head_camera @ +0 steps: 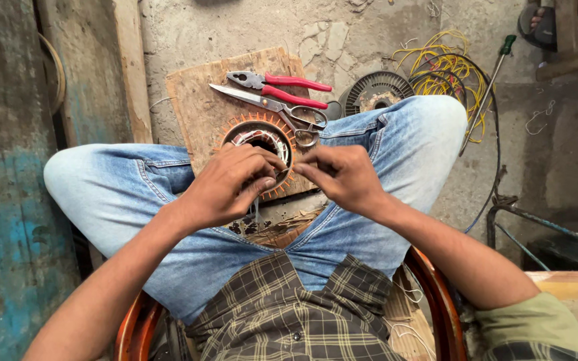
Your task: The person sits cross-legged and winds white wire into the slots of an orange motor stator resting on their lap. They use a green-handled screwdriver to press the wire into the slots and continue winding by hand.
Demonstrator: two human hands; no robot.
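Between the person's knees, on a worn wooden board (199, 100) that serves as the surface, a round motor stator (262, 144) is set with its bore facing up, so that its slots can be reached from above. Orange insulating strips are seen fanned around its rim, and pale windings are seen inside the bore. The near edge of the stator is covered by both hands. The left hand (232, 184) is curled over the rim, its fingers pinched together on something thin at the stator's edge, probably a wire or an insulating strip; what exactly is gripped cannot be told. The right hand (342, 175) is brought in from the other side, its fingers likewise pinched at the same spot, just beside the left fingertips. Behind the stator, within easy reach on the board, red-handled pliers (282, 85) and steel scissors (272, 107) are laid side by side, the scissor loops touching the stator's far rim. Off the board, on the concrete floor, a ribbed grey fan-like disc (376, 90) is seen just beyond the right knee, with a tangle of yellow wire (446, 67) and a green-handled screwdriver (493, 77) further out.
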